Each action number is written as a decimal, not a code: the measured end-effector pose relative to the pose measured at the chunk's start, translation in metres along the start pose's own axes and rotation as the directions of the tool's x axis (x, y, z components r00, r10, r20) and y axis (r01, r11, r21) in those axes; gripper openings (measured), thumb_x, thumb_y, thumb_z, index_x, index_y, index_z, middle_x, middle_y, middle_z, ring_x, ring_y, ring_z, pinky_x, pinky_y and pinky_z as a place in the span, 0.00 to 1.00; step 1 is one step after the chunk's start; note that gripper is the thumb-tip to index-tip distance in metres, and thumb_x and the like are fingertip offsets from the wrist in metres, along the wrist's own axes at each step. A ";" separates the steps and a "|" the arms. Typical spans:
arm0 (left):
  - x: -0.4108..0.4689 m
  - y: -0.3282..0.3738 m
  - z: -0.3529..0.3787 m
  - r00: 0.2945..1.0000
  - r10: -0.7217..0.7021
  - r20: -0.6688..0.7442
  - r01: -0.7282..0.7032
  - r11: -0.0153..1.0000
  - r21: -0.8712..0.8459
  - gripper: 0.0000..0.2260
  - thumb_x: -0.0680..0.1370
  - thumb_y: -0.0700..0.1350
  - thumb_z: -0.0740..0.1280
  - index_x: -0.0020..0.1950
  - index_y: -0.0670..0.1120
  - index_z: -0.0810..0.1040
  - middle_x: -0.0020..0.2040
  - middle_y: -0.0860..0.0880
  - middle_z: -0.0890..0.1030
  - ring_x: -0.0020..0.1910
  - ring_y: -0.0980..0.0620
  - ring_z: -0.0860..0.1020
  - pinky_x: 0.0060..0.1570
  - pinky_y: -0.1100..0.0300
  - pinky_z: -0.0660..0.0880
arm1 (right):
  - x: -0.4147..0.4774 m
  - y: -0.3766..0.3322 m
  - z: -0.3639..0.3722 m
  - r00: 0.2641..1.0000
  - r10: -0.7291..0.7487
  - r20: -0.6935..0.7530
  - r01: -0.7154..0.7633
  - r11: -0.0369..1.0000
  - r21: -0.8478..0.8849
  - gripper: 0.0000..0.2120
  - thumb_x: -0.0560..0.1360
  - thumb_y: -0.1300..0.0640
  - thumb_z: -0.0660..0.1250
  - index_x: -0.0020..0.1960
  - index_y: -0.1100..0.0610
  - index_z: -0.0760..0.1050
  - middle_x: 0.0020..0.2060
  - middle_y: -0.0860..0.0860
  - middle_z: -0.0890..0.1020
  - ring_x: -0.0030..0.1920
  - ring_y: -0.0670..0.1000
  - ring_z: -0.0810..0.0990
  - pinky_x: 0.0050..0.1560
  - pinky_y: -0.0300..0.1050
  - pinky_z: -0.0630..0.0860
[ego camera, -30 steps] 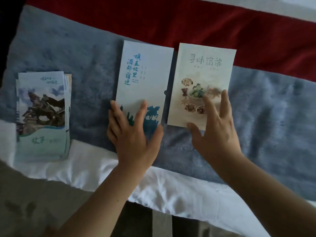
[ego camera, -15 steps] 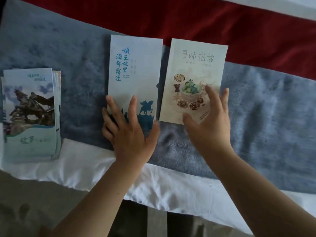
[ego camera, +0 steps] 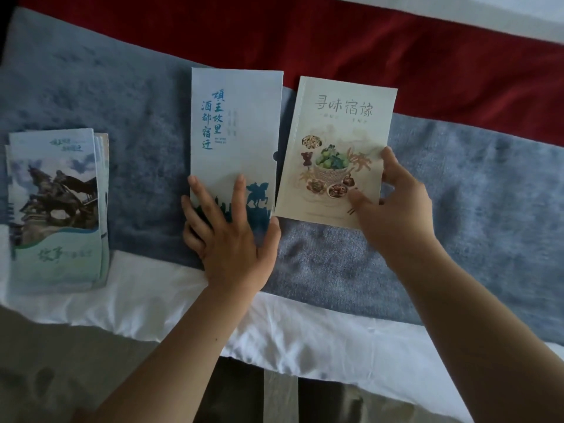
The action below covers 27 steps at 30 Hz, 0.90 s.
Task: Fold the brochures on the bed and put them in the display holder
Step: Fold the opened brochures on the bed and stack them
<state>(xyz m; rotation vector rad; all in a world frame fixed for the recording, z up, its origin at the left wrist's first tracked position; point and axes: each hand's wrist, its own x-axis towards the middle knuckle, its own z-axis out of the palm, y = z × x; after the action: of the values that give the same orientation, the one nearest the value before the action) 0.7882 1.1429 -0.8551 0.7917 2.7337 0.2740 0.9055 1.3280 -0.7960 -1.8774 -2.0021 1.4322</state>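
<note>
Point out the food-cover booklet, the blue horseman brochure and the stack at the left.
food-cover booklet (ego camera: 341, 123): head view, upper cover.
blue horseman brochure (ego camera: 235, 123): head view, upper panel.
stack (ego camera: 56, 206): head view, top brochure's statue picture.

Bedroom, white bed sheet (ego camera: 171, 303), grey runner (ego camera: 457, 190), red blanket (ego camera: 396, 50)

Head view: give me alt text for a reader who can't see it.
Two hands press on printed pieces on a bed: the left hand flat on a pale blue brochure, the right hand at the edge of a cream food booklet. A brochure stack lies at far left.
</note>
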 end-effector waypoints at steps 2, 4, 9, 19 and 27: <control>-0.001 0.000 -0.001 1.000 -0.003 -0.003 0.003 0.999 -0.036 0.36 0.78 0.69 0.54 0.83 0.56 0.52 0.83 0.37 0.42 0.79 0.30 0.50 0.70 0.31 0.55 | -0.001 0.001 -0.001 1.000 0.015 0.011 -0.016 0.998 0.060 0.40 0.76 0.58 0.74 0.81 0.41 0.59 0.61 0.38 0.79 0.55 0.49 0.84 0.50 0.57 0.85; -0.001 0.000 -0.001 1.000 -0.006 -0.004 0.005 0.998 -0.060 0.36 0.78 0.69 0.52 0.83 0.55 0.52 0.83 0.37 0.43 0.80 0.30 0.49 0.70 0.31 0.54 | -0.003 0.004 -0.001 0.999 0.028 0.016 -0.030 0.993 0.116 0.40 0.76 0.59 0.75 0.80 0.41 0.60 0.60 0.36 0.80 0.55 0.47 0.84 0.50 0.58 0.85; -0.001 -0.001 -0.001 1.000 -0.007 -0.024 0.004 0.995 -0.103 0.37 0.77 0.68 0.58 0.82 0.53 0.54 0.83 0.38 0.43 0.80 0.32 0.49 0.70 0.32 0.54 | -0.008 0.013 0.005 1.000 -0.016 0.006 0.015 0.991 0.136 0.40 0.76 0.57 0.75 0.81 0.42 0.59 0.65 0.39 0.77 0.57 0.49 0.84 0.54 0.51 0.84; -0.003 -0.001 -0.004 1.000 -0.006 -0.023 0.003 0.992 -0.130 0.42 0.72 0.69 0.62 0.81 0.53 0.56 0.83 0.38 0.43 0.81 0.32 0.49 0.69 0.34 0.56 | -0.016 0.027 0.022 0.983 -0.180 -0.044 0.183 0.979 0.084 0.39 0.77 0.53 0.75 0.82 0.44 0.58 0.62 0.38 0.74 0.56 0.45 0.82 0.56 0.44 0.82; -0.003 -0.003 -0.010 0.999 0.042 -0.010 -0.043 0.997 -0.072 0.41 0.70 0.75 0.63 0.81 0.65 0.58 0.84 0.39 0.42 0.80 0.33 0.50 0.70 0.33 0.56 | -0.031 0.034 0.033 0.913 -0.395 0.100 0.383 0.747 -0.544 0.29 0.83 0.53 0.57 0.82 0.42 0.54 0.83 0.57 0.52 0.82 0.61 0.47 0.79 0.61 0.48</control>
<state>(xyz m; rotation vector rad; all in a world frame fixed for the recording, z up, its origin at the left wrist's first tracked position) 0.7859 1.1374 -0.8461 0.8317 2.7011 0.3834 0.9204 1.2786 -0.8192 -1.4400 -2.8036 0.7604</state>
